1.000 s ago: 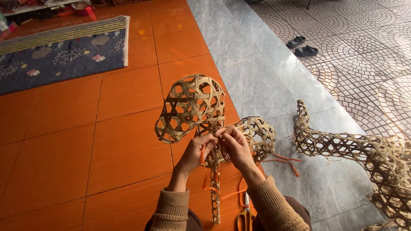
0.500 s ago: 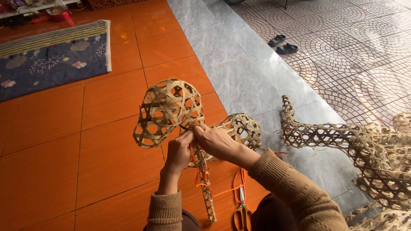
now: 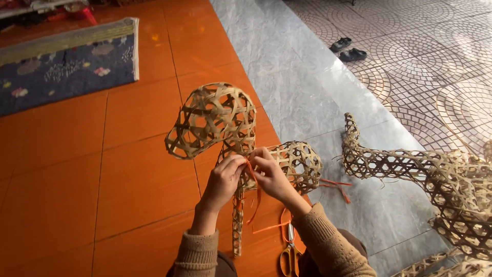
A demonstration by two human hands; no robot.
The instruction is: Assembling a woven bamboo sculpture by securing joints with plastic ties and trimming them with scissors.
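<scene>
Rug, dark blue with pale flower motifs and a striped cream border point(image 3: 61, 66): lies flat at far left on the orange tiled floor point(image 3: 128, 179), well apart from the hands.

Woven frame, open lattice of tan bamboo strips, shaped like an animal's head on a narrow neck point(image 3: 212, 123): stands at centre, the rounded head tilted to the left, the slim neck running down between the forearms. A smaller rounded lattice part point(image 3: 300, 164) joins it on the right, just beyond the right hand.

Left hand point(image 3: 223, 179): fingers closed on the neck of the frame just below the head, the knitted brown sleeve showing at the wrist.

Orange strip, thin and flexible point(image 3: 253, 190): runs from between the two hands down over the neck, with loose ends trailing to the floor on the right.

Right hand point(image 3: 269, 172): touches the left hand, its fingers pinched together on the orange strip at the neck of the frame.

Scissors, yellow-handled with orange grips point(image 3: 289, 246): lie on the floor near the right forearm, blades pointing away from the person.

Second woven figure, long curved lattice of tan bamboo point(image 3: 410, 164): lies at right on the grey marble strip point(image 3: 287, 77).

Pair of dark sandals point(image 3: 347, 48): far upper right, on the patterned paving.
</scene>
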